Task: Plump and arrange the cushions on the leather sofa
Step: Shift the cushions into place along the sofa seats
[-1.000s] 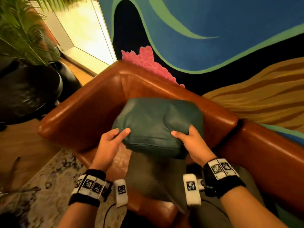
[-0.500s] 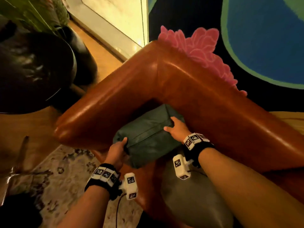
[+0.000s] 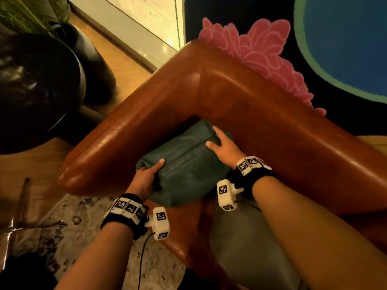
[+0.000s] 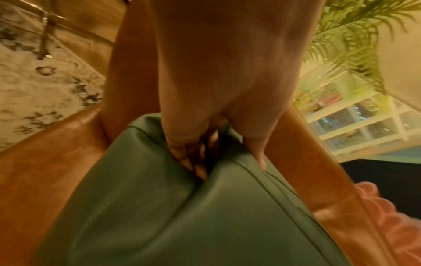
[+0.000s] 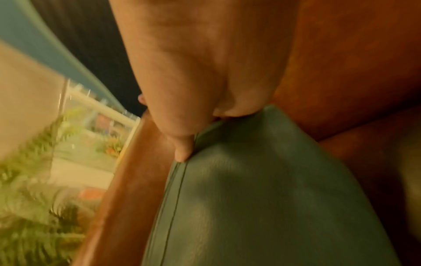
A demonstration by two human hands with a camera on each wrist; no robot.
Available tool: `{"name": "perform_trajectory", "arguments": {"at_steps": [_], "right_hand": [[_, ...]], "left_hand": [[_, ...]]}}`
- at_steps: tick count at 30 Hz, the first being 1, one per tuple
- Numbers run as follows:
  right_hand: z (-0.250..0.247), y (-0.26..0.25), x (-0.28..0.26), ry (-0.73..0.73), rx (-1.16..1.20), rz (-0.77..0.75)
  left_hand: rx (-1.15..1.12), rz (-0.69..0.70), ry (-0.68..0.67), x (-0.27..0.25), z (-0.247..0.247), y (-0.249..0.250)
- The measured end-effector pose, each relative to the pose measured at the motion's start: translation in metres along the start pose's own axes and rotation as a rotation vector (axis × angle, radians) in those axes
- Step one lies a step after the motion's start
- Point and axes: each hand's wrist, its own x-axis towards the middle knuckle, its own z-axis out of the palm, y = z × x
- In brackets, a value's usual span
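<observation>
A: Nearest items?

B: Grey-green cushion [image 3: 249,245], lying on the seat by the right forearm. Patterned rug [image 3: 69,233] on the floor to the left, a metal-legged piece [image 3: 19,214] standing at its edge.

A: Hands?

B: Left hand [image 3: 144,181]: grips the near-left end of the dark green cushion [image 3: 188,174], thumb on top, fingers [image 4: 189,160] dug into a fold of the cover. Right hand [image 3: 224,147]: on the far-right end of the same cushion, thumb [image 5: 182,151] along the seam, fingers spread over the top edge; whether they curl behind it, cannot tell.

A: Location of the green cushion?

B: Inside corner of the brown leather sofa [image 3: 261,114], between armrest and backrest, touching both, one seam facing up.

A: Further back?

B: Large dark planter [image 3: 35,91] beyond the armrest on the wooden floor, with green fronds [image 3: 25,15] above it. Wall mural [image 3: 343,45] behind the backrest: pink ruffled shape, blue field edged in green, black ground. Pale lit panel [image 3: 146,19] at the upper left.
</observation>
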Motion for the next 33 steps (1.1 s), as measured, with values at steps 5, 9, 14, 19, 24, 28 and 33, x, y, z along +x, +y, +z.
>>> {"name": "perform_trajectory", "arguments": {"at_steps": [5, 9, 14, 19, 24, 28, 33], "right_hand": [[-0.04, 0.072, -0.061, 0.364, 0.073, -0.005], [-0.053, 0.196, -0.145, 0.38, -0.053, 0.397], [-0.046, 0.29, -0.232, 0.247, 0.008, 0.705], [-0.028, 0.329, -0.266, 0.223, 0.286, 0.71], [-0.004, 0.358, -0.274, 0.201, 0.337, 0.72], [0.033, 0.374, -0.308, 0.133, 0.575, 0.788], [0.042, 0.383, -0.318, 0.125, 0.571, 0.807]], "left_hand": [[0.468, 0.572, 0.772, -0.03, 0.016, 0.008], [0.617, 0.998, 0.42, -0.067, 0.061, -0.015], [1.243, 0.449, -0.384, -0.052, 0.107, -0.132], [0.87, 0.053, -0.456, -0.057, 0.107, -0.224], [0.54, -0.278, -0.402, -0.065, 0.125, -0.254], [0.649, 0.127, -0.35, -0.073, 0.152, -0.249], [1.112, 0.79, -0.688, -0.087, 0.233, -0.198]]}}
